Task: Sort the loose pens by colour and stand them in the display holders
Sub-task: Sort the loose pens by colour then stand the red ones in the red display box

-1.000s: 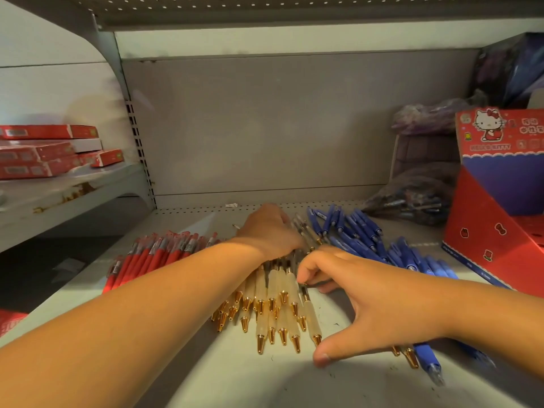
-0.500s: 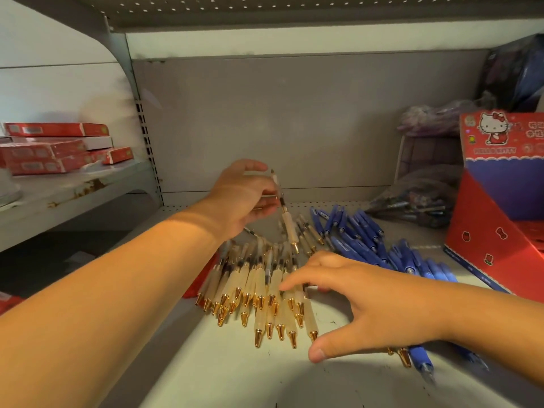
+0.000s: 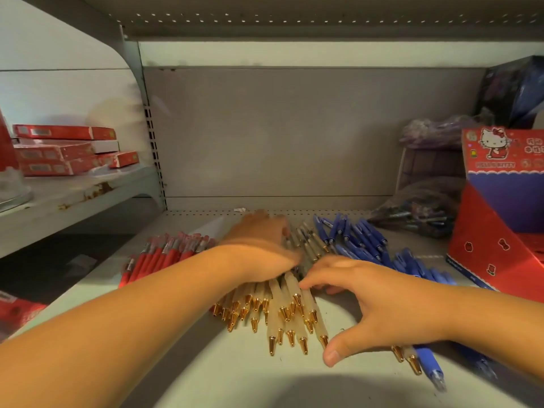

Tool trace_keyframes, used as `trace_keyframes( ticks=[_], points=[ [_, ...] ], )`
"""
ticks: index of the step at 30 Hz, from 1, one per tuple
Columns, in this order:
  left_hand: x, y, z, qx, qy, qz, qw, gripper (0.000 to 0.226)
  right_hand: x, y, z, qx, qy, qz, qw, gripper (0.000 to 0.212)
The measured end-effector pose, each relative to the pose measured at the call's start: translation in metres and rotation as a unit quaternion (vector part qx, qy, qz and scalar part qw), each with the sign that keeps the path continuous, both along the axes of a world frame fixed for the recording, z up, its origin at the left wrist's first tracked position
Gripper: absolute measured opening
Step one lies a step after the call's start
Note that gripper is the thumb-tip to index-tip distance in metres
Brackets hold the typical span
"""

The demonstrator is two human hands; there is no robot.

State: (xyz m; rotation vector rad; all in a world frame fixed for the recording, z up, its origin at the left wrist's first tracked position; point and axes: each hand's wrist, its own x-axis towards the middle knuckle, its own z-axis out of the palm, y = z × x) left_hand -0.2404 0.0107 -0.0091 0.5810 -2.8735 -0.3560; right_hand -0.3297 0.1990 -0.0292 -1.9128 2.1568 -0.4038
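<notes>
Nearest, at the front of the shelf (image 3: 206,378), a stray blue pen (image 3: 426,360) is seen lying under the right wrist beside two gold-tipped strays (image 3: 407,356). Just beyond, the right hand (image 3: 379,304) is held wide, with the thumb spread toward the front edge. Its fingertips (image 3: 307,285) are laid against the right flank of the white pens (image 3: 282,316), which are heaped in a fan with their gold tips pointing forward.

The left hand (image 3: 259,245) is laid palm down on the far part of that heap. It is blurred, and whether a pen is pinched under it cannot be told.

Sorting is judged to be the step in hand. The white heap is bracketed by both hands, with red pens (image 3: 164,257) gathered at its left and blue pens (image 3: 359,240) at its right.

The display holder (image 3: 497,254), a red carton at the right, is set just beside the blue pens, and its inside is mostly out of view. Next, the strays would probably have to be pulled out and sent to their piles, then a bundle gripped and carried right. The blue heap lies between the white pens and the carton, so it could be scattered on the way.

Farther back, a plastic bag (image 3: 421,207) of pens is slumped near the back panel. Flat red boxes (image 3: 64,148) are stacked on the neighbouring shelf at the left.
</notes>
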Motion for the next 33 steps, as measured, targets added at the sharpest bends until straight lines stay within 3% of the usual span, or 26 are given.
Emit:
trace_keyframes(
  ticks=[3,6,8,10,14,19,26,28,33],
  points=[
    [0.002,0.003,-0.011,0.035,-0.057,-0.05,0.997,0.058,-0.009,0.0,0.016,0.044,-0.133,-0.013,0.99,0.061],
    [-0.001,0.005,-0.014,0.078,-0.072,-0.083,0.991,0.056,-0.029,-0.013,0.037,0.006,-0.111,-0.058,0.992,0.022],
    [-0.001,0.003,-0.013,0.055,-0.092,-0.062,0.992,0.059,-0.047,-0.034,0.047,-0.039,-0.13,-0.132,0.982,0.01],
    [0.0,0.003,-0.012,0.057,-0.109,-0.051,0.991,0.06,-0.064,-0.066,0.049,-0.057,-0.083,-0.202,0.974,0.006],
    [-0.001,0.004,-0.011,0.068,-0.108,-0.052,0.99,0.055,-0.069,-0.128,0.035,0.053,0.056,-0.26,0.963,0.034],
    [-0.003,0.0,-0.011,0.053,-0.104,-0.046,0.992,0.061,-0.066,-0.171,0.027,0.137,0.061,-0.28,0.948,0.053],
    [-0.002,-0.006,-0.017,0.024,-0.101,-0.031,0.994,0.061,-0.064,-0.189,0.028,0.149,0.075,-0.306,0.937,0.109],
    [-0.001,-0.007,-0.017,0.016,-0.1,-0.035,0.994,0.061,-0.064,-0.192,0.027,0.142,0.062,-0.311,0.938,0.102],
    [0.0,-0.007,-0.018,0.013,-0.08,-0.04,0.996,0.056,-0.056,-0.208,0.023,0.152,0.058,-0.289,0.944,0.057]
  ],
)
